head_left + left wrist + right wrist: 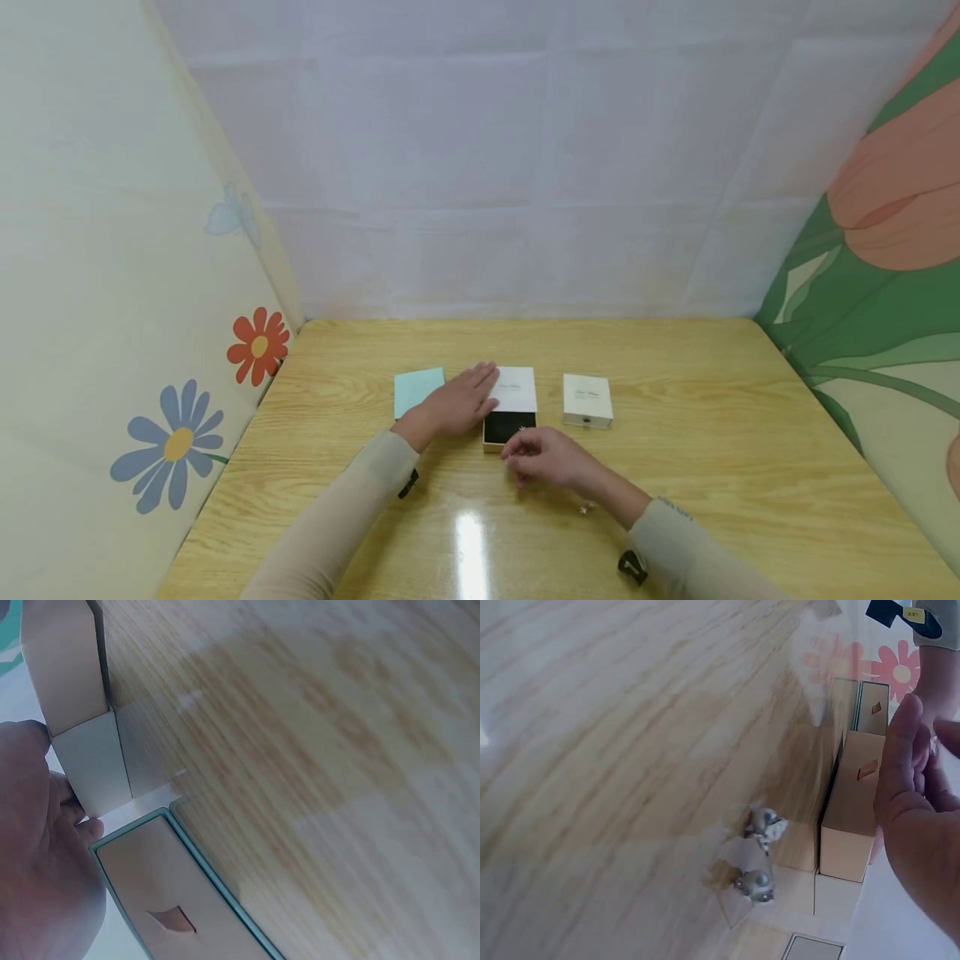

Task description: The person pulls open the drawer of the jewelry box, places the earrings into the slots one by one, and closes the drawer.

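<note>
Left hand [459, 402] lies flat, fingers straight, resting on the white sleeve of the open box [512, 408] at table centre. Right hand [546, 457] hovers just in front of the drawer, fingers curled together around something tiny — too small to identify. The pulled-out drawer shows a black lining; contents can't be told. A closed cream box [587, 401] sits just right, a mint-green box [417, 389] just left — both on the wooden table [712, 467]. Two small silvery earrings [759, 855] lie near the right wrist.
</note>
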Tool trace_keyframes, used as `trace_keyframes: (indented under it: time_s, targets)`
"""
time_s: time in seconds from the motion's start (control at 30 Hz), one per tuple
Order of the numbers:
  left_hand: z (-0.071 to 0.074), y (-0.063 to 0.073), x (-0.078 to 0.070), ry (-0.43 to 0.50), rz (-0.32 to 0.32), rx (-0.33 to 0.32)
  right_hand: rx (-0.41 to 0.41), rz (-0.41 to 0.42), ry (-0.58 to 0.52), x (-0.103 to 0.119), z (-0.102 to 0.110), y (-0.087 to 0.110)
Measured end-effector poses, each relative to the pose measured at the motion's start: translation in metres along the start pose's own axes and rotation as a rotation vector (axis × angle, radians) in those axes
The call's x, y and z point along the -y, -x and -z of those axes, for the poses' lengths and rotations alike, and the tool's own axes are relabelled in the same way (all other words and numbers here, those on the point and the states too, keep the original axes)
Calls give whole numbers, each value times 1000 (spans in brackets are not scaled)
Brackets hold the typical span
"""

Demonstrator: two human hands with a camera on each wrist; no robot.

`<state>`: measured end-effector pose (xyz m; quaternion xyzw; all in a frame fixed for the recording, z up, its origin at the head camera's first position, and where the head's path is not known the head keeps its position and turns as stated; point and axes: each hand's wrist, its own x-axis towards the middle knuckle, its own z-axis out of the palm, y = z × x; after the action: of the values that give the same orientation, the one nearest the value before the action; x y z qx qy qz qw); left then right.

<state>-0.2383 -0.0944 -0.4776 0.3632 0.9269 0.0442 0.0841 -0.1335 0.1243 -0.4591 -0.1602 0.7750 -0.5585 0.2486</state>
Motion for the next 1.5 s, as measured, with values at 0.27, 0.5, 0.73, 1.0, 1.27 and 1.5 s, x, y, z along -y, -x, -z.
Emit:
trace_keyframes:
  time_s: [0.27, 0.5, 0.73, 1.0, 1.27, 1.5]
  targets:
    - [2, 1, -1, -5, -4, 1, -26, 24, 1, 1, -2, -1]
    - [1, 1, -1, 9, 0, 0, -36, 12, -17, 6, -1, -2]
    - [1, 1, -1, -6, 9, 7, -78, -22, 10, 9, 1, -3]
    - [0, 0, -1, -3, 14, 11, -150, -2, 114, 10, 3, -4]
    - [0, -1, -1, 8, 17, 9, -221, 37, 124, 13, 4, -8]
    - [-1, -2, 0, -2, 12, 9, -238, 41, 142, 12, 4, -12]
